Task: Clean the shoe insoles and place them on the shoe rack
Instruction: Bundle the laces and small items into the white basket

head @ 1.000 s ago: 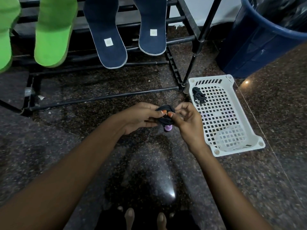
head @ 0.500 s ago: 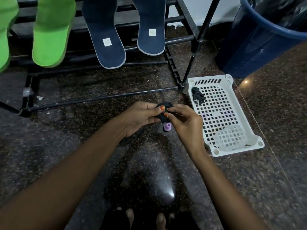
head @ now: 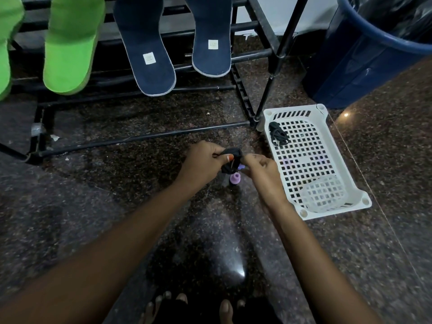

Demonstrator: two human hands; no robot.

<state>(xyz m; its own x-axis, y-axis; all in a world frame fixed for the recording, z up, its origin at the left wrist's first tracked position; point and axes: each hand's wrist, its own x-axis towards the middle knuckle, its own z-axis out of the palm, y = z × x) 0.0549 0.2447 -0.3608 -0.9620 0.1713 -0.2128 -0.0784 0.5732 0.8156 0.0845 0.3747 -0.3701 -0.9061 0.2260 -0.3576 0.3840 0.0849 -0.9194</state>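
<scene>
Head view: left of the basket (head: pixel 295 112), left hand (head: pixel 201 164) and right hand (head: pixel 261 170) pinched the black cloth (head: pixel 230 160), now raised off the purple cap (head: pixel 235 178). Insoles (head: pixel 149 50) sat on the rack (head: pixel 140 137); cleaning likely done.

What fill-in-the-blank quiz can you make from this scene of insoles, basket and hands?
The navy insoles on the shoe rack number ____.
The other insoles on it are ____.
A black cord bundle lies in the ____ basket.
The left hand and right hand hold a dark bundle by a small ____ object.
Missing words: two, green, white, purple.
</scene>
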